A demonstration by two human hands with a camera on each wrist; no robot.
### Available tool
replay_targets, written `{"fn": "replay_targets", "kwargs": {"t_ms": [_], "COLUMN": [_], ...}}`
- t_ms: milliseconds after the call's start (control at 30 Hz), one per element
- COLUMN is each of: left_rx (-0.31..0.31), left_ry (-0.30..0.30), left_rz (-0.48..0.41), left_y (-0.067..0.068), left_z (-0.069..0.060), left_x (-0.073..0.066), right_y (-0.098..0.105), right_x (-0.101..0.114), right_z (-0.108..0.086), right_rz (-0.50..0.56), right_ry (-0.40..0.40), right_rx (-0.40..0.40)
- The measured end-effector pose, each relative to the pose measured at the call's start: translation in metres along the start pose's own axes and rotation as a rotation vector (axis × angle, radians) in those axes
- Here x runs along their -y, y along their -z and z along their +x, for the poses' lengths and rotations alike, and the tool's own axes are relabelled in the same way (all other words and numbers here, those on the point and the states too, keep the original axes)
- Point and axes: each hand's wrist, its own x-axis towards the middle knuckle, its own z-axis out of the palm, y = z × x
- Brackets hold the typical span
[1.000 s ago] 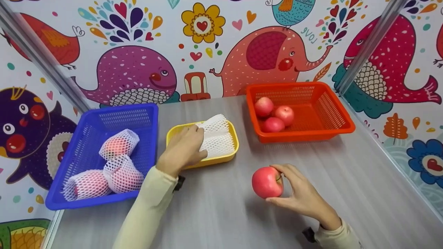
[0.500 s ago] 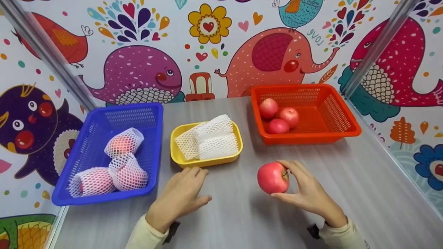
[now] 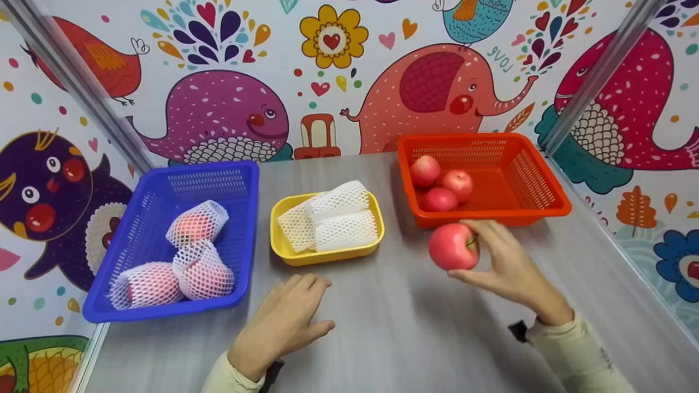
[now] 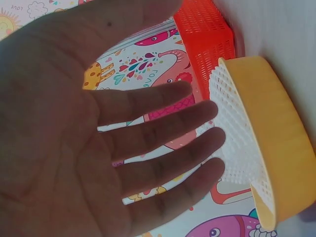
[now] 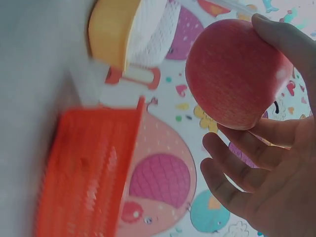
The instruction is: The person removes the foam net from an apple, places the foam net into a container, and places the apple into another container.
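My right hand pinches a red apple between thumb and fingers, held in front of the red basket. The right wrist view shows the same apple with its stem turned toward the palm. Three bare apples lie in the red basket's left part. My left hand is near the yellow bin, apart from it, fingers extended and holding nothing. White foam net sleeves lie in that bin. In the left wrist view the left palm shows bare.
At the left stands a blue basket with three net-wrapped apples. All containers stand on a grey table. Patterned walls close off the back and sides.
My left hand has drawn back from the yellow bin toward me, without a sleeve. My right hand has carried the apple to the right and toward the red basket.
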Motion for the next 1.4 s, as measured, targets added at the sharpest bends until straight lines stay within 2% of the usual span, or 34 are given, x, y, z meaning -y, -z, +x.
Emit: {"fn": "replay_targets", "kwargs": {"t_ms": [100,200,300,400,467,567,733,900,1033,1233,1400], "left_rx": [0.020,0.044,0.058,0.072,0.086,0.107,0.128,0.130,0.135,0.107,0.084], "left_ry": [0.007,0.020,0.030,0.036,0.041,0.044,0.042,0.040,0.041,0.029,0.033], "left_rz": [-0.014,-0.025,-0.028,-0.030,-0.034,-0.034,-0.031,-0.028,-0.040,-0.035,-0.034], "left_y": [0.000,0.001,0.002,0.002,0.002,0.001,-0.001,-0.001,-0.001,0.000,0.000], "left_z": [0.000,-0.001,-0.002,-0.003,-0.003,-0.004,-0.005,-0.005,-0.004,-0.006,-0.009], "left_x": [0.000,0.000,-0.001,-0.001,-0.001,-0.001,-0.001,0.000,-0.001,0.001,0.003], "right_y": [0.014,0.027,0.039,0.046,0.047,0.041,0.024,0.010,0.007,0.010,0.016], "right_x": [-0.015,-0.032,-0.053,-0.079,-0.096,-0.118,-0.141,-0.145,-0.145,-0.142,-0.124], "right_z": [0.012,0.028,0.047,0.065,0.075,0.084,0.092,0.100,0.105,0.105,0.102], "right_rz": [-0.035,-0.068,-0.115,-0.172,-0.202,-0.217,-0.211,-0.233,-0.226,-0.186,-0.177], "right_ry": [-0.037,-0.115,-0.247,-0.400,-0.476,-0.550,-0.643,-0.726,-0.758,-0.769,-0.709], "right_rx": [0.008,0.021,0.069,0.168,0.243,0.341,0.466,0.567,0.589,0.574,0.462]}}
